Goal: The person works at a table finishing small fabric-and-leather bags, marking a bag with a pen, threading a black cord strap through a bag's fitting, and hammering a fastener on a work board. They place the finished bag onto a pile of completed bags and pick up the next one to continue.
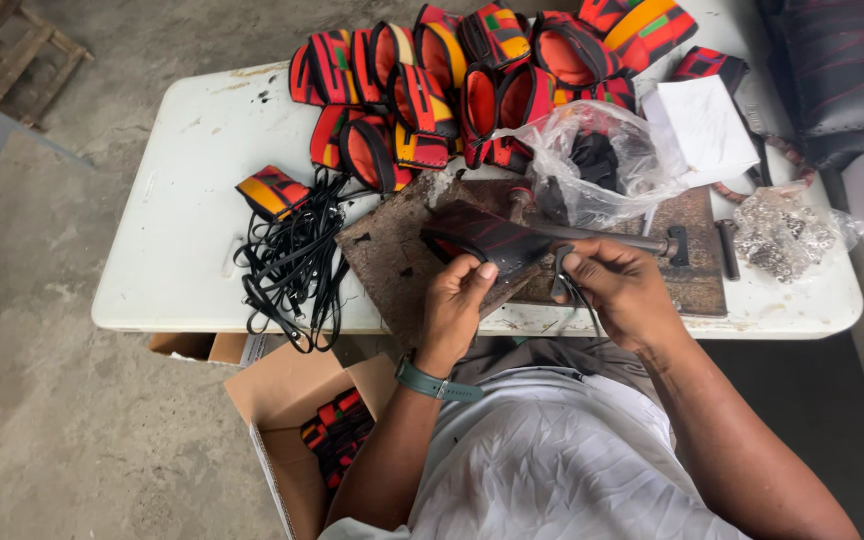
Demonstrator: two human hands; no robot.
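Fingers of left hand point(455, 296) pinch dark pouch point(485, 236); right hand point(620, 290) grips black strap point(570, 290). White table point(192, 180) on bare concrete floor point(62, 420), cardboard box point(297, 420) near left.

Red, orange and black striped pouches point(472, 85) on white table point(192, 200)

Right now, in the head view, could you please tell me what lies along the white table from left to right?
Tangled black cords → rusty brown metal plate → clear plastic bag → white paper pad → small bag of silver rivets.
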